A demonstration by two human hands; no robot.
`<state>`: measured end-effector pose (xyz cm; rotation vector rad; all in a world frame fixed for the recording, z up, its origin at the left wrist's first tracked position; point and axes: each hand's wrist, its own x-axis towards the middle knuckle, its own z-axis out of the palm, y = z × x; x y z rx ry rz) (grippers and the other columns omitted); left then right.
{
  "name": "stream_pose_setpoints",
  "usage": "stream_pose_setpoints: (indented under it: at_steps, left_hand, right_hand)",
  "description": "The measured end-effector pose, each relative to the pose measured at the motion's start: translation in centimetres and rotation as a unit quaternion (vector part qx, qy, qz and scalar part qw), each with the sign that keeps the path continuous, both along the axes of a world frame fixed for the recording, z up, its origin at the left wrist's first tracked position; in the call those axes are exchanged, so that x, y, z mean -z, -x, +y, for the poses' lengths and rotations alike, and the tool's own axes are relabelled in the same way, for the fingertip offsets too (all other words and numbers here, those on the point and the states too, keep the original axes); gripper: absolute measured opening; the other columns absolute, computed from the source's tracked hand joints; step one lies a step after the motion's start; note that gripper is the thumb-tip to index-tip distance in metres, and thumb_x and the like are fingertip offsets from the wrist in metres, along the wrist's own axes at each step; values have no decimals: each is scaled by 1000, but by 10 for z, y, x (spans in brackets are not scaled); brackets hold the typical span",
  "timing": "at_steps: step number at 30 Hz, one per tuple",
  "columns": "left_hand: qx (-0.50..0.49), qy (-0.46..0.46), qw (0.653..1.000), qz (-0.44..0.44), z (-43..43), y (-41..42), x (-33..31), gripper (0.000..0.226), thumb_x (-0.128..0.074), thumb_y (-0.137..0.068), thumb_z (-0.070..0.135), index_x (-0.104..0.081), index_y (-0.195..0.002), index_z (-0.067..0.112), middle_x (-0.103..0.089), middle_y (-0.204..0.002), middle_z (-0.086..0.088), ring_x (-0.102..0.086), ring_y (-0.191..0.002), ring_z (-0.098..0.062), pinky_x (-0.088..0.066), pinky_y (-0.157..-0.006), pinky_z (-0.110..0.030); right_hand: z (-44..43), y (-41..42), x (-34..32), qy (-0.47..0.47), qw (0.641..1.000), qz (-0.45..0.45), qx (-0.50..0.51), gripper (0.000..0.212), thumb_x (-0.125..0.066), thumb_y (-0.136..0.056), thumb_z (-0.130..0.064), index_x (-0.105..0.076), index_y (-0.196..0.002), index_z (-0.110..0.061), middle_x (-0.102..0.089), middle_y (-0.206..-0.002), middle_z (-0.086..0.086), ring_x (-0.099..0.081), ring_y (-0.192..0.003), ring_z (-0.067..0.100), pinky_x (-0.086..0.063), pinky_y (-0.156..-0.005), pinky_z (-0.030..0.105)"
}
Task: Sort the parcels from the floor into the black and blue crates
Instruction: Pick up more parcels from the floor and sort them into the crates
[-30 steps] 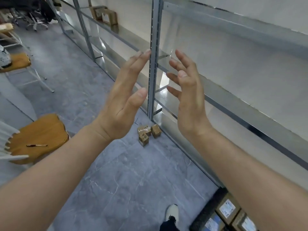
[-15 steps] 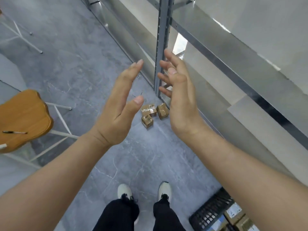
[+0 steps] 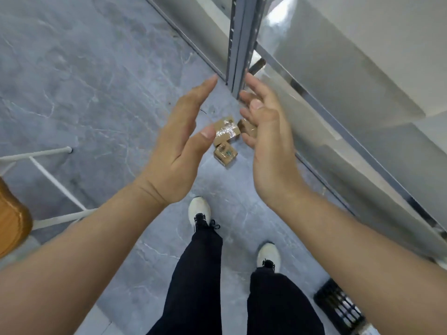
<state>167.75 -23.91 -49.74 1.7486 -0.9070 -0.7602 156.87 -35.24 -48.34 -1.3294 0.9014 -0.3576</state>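
Observation:
Three small brown cardboard parcels lie together on the grey floor beside a shelf post: a taped parcel [image 3: 225, 130], a smaller parcel [image 3: 225, 154] in front of it, and a third parcel [image 3: 246, 126] half hidden behind my right fingers. My left hand [image 3: 180, 151] and my right hand [image 3: 268, 143] are raised in front of me, palms facing each other, fingers spread, holding nothing. Both hover well above the parcels. A corner of the black crate [image 3: 338, 305] shows at the bottom right, behind my right forearm.
A grey metal shelving rack [image 3: 338, 122] runs along the right, its upright post [image 3: 242, 42] just beyond the parcels. A wooden stool [image 3: 12, 218] with white legs stands at the left. My legs and white shoes [image 3: 199, 210] are below on the grey tiled floor.
The view has tilted down and moved forward towards the parcels. My legs and both shoes have come into view, one foot stepped ahead. Both hands stay open and empty.

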Motion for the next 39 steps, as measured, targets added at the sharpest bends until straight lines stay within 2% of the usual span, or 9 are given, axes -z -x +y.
stream_pose_setpoints:
  at_steps: [9, 12, 15, 19, 24, 28, 32, 36, 39]
  left_hand:
    - [-22, -29, 998, 57, -36, -34, 206, 65, -38, -99, 35, -34, -160, 12, -38, -163, 2, -30, -154, -8, -26, -125, -35]
    - [-43, -51, 993, 95, -45, -31, 279, 63, -39, -99, 37, -37, -159, 15, -42, -161, 3, -33, -151, -4, -30, -119, -20]
    - [-59, -80, 986, 132, -49, -28, 350, 55, -41, -100, 40, -43, -153, 26, -49, -151, 10, -42, -141, 4, -35, -107, -10]
    - [-102, -139, 973, 155, -53, -25, 442, 55, -41, -92, 53, -52, -143, 35, -56, -140, 10, -49, -127, 7, -37, -102, -23]
    - [-140, -208, 947, 203, -51, -17, 519, 37, -42, -101, 50, -55, -132, 34, -56, -117, 23, -47, -103, 19, -34, -87, -17]
    - [-157, -237, 925, 250, -60, -14, 542, 54, -40, -85, 59, -62, -121, 26, -60, -117, 19, -50, -108, 9, -34, -84, -19]
    - [-176, -249, 915, 266, -69, -14, 536, 27, -39, -103, 41, -63, -98, 28, -64, -92, 26, -54, -87, 12, -40, -79, -18]
    - [-177, -245, 919, 252, -78, -15, 501, 33, -35, -104, 33, -56, -80, 24, -59, -58, 28, -51, -60, 14, -41, -66, -6]
    - [-193, -242, 915, 259, -83, -15, 471, 39, -37, -94, 44, -66, -88, 19, -63, -77, 16, -57, -82, -7, -45, -82, -26]
  right_hand:
    - [-24, -28, 199, -73, 994, 76, 30, 63, -42, -95, -54, -51, -156, -43, -56, -151, -19, -54, -127, -17, -52, -79, 6]
    - [-26, -25, 278, -78, 991, 105, 40, 48, -45, -106, -49, -53, -153, -41, -59, -143, -28, -53, -115, -29, -44, -91, 14]
    - [-22, -19, 351, -89, 982, 161, 29, 42, -41, -116, -33, -50, -157, -35, -55, -114, -47, -51, -95, -38, -45, -83, 11]
    - [-23, -13, 436, -165, 962, 215, 30, 53, -36, -116, -42, -34, -168, -36, -48, -132, -27, -50, -116, -9, -40, -105, 30]
    - [-26, -19, 510, -252, 934, 245, 63, 46, -37, -111, -54, -47, -149, -31, -51, -102, -18, -53, -94, 3, -42, -98, 41]
    - [-31, -24, 538, -284, 929, 233, 31, 50, -31, -109, -53, -71, -96, -26, -70, -101, 1, -64, -103, 21, -48, -105, 55]
    - [-36, -27, 528, -303, 919, 243, 63, 47, -30, -110, -48, -68, -95, -27, -70, -101, 3, -65, -120, 30, -47, -108, 66]
    - [-47, -23, 499, -288, 920, 252, 84, 49, -29, -111, -46, -66, -86, -27, -73, -82, -2, -65, -101, 23, -49, -107, 57]
    - [-54, -21, 473, -268, 926, 251, 82, 50, -31, -112, -48, -67, -85, -29, -69, -58, -12, -61, -84, 14, -51, -92, 40]
